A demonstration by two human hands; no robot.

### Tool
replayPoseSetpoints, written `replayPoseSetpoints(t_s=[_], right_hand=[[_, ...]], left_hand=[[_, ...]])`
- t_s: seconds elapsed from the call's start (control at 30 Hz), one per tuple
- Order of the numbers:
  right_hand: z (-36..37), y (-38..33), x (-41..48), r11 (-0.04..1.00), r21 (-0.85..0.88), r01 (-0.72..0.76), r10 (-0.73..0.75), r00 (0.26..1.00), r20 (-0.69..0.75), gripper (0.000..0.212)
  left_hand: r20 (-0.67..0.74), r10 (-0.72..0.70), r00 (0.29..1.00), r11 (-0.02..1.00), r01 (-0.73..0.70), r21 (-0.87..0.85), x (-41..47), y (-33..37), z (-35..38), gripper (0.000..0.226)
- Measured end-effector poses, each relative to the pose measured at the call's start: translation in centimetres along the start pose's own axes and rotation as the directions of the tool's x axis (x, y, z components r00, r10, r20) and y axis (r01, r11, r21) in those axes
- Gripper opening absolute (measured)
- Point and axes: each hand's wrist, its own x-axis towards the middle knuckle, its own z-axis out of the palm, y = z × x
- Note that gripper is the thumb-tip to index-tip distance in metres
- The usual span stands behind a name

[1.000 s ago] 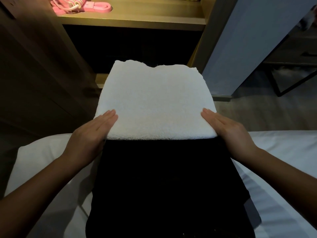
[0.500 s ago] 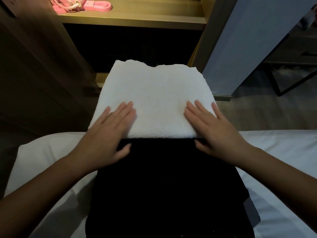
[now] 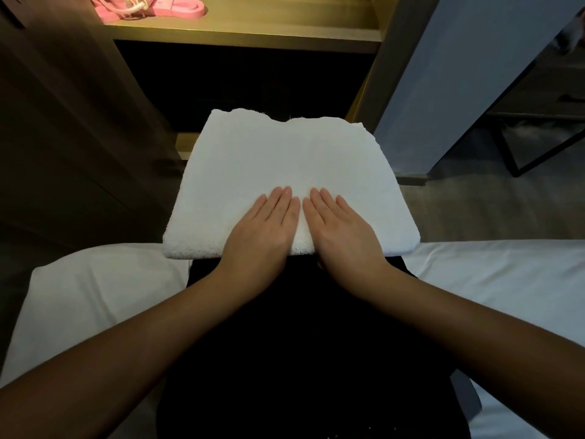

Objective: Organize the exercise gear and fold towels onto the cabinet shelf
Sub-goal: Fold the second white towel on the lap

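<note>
Head view cuts off the pink exercise gear [image 3: 152, 7] at the top edge, so only a loop of strap and some cord show on the wooden shelf [image 3: 253, 33] above and left of the towel [image 3: 285, 160]. The cabinet space under that shelf, straight behind the towel, is too dark to read. Below the towel's near edge spreads a black mass [image 3: 300, 343], perhaps cloth, with no detail to be made out; the towel seems to lie on it, though what carries its far half cannot be told. Both thumbs are mostly hidden at the towel's near edge. The towel is white and fluffy, folded into a thick rectangle with rounded near corners; its far edge is uneven, with a small dip in the middle. Both hands lie flat on its near middle, fingers straight and pressed down: the left hand [image 3: 262, 229] and the right hand [image 3: 343, 232] side by side, index fingers almost touching. A white bed [image 3: 490, 280] shows right of the towel, a white pillow [image 3: 88, 296] to its lower left.
</note>
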Motion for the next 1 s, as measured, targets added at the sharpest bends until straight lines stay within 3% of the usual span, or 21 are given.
replayPoseSetpoints(t_s=[0.23,0.37,0.57,0.8,0.93,1.0], right_hand=[[-0.6,2.6,-2.5,1.0,0.01,0.003,-0.002,0.987,-0.163,0.05],[-0.7,4.3,-3.7,0.998,0.059,0.0,0.011,0.983,-0.185,0.057],[-0.8,8.2,-5.6,0.979,0.205,0.014,0.023,0.984,-0.176,0.076],[2.2,12.4,-6.6,0.877,0.473,-0.09,0.211,0.955,-0.21,0.073],[2.8,13.5,-5.4,0.857,0.508,-0.082,0.218,0.952,-0.215,0.075],[2.7,14.0,-4.1,0.861,0.502,-0.087,0.217,0.954,-0.207,0.072]], left_hand=[[-0.094,0.044,0.995,0.995,-0.052,-0.087,-1.9,-3.2,-0.1,0.036],[-0.172,0.044,0.984,0.989,-0.068,-0.135,-3.3,-5.3,-0.4,0.067],[-0.229,-0.006,0.973,0.987,-0.031,-0.158,-6.9,-10.2,0.7,0.046],[-0.091,-0.078,0.993,0.953,0.047,-0.299,-8.7,-14.4,2.3,0.074],[-0.012,-0.161,0.987,0.931,0.148,-0.334,-8.1,-16.4,3.0,0.095],[-0.011,-0.161,0.987,0.936,0.149,-0.319,-6.5,-16.9,3.5,0.093]])
